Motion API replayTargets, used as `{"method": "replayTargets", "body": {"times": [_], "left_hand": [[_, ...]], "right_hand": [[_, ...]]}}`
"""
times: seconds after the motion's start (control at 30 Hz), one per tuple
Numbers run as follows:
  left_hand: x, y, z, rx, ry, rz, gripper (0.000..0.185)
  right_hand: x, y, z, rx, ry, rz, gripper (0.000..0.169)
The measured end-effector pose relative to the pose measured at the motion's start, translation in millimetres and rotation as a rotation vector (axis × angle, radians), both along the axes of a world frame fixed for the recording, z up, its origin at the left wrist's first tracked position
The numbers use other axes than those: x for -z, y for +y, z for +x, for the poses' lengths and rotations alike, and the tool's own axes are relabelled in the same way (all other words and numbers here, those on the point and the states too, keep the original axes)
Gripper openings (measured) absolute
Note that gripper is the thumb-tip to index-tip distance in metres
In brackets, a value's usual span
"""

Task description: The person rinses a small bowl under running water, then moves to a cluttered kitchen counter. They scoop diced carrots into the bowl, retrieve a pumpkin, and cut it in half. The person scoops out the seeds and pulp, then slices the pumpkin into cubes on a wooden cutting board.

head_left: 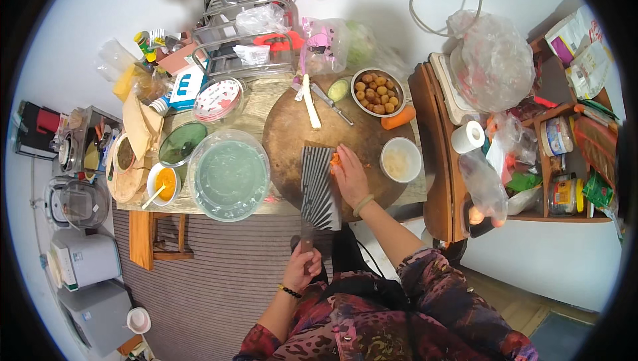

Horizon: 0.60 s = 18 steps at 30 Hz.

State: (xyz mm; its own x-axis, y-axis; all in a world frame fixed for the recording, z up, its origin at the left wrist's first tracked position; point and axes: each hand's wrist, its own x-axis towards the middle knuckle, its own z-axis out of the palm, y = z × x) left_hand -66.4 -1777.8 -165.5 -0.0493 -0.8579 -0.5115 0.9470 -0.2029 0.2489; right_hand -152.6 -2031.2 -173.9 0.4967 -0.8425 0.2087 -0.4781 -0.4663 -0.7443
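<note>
My left hand (302,267) grips the wooden handle of a cleaver (320,189) whose broad blade has dark stripes. The blade reaches over the front of a round wooden chopping board (286,129). On the board, my right hand (351,175) lies beside the blade, its fingers close together over small orange pieces (335,159), apparently carrot. The fingers partly hide these pieces, so I cannot tell whether they are gripped. A white bowl (400,160) with pale contents stands right of this hand. Farther back lie a carrot length (398,117), a peeler-like tool (333,104) and a pale stalk (310,102).
A metal bowl of small round brown items (378,93) stands at the board's back right. Left of the board are a tub of water (229,174) and a bowl of orange mixture (164,185). A wire rack (244,37) stands behind; a wooden cabinet (438,161) flanks the right.
</note>
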Motion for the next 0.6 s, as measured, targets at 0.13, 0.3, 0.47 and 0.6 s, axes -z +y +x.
{"method": "replayTargets", "body": {"times": [0.13,0.3,0.47,0.6], "left_hand": [[-3,-12,-19,0.069,-0.022,0.007,0.031],[-28,-5,-17,0.079,-0.039,-0.026,0.041],[-66,-24,-25,0.187,-0.059,-0.081,0.048],[-79,-61,-45,0.272,-0.064,-0.115,0.05]], "right_hand": [[1,5,3,0.069,-0.023,-0.016,0.044],[-22,13,1,0.09,-0.141,-0.011,0.045],[-81,4,-24,0.195,-0.168,-0.176,0.044],[-81,-25,-62,0.378,-0.173,-0.272,0.027]]}}
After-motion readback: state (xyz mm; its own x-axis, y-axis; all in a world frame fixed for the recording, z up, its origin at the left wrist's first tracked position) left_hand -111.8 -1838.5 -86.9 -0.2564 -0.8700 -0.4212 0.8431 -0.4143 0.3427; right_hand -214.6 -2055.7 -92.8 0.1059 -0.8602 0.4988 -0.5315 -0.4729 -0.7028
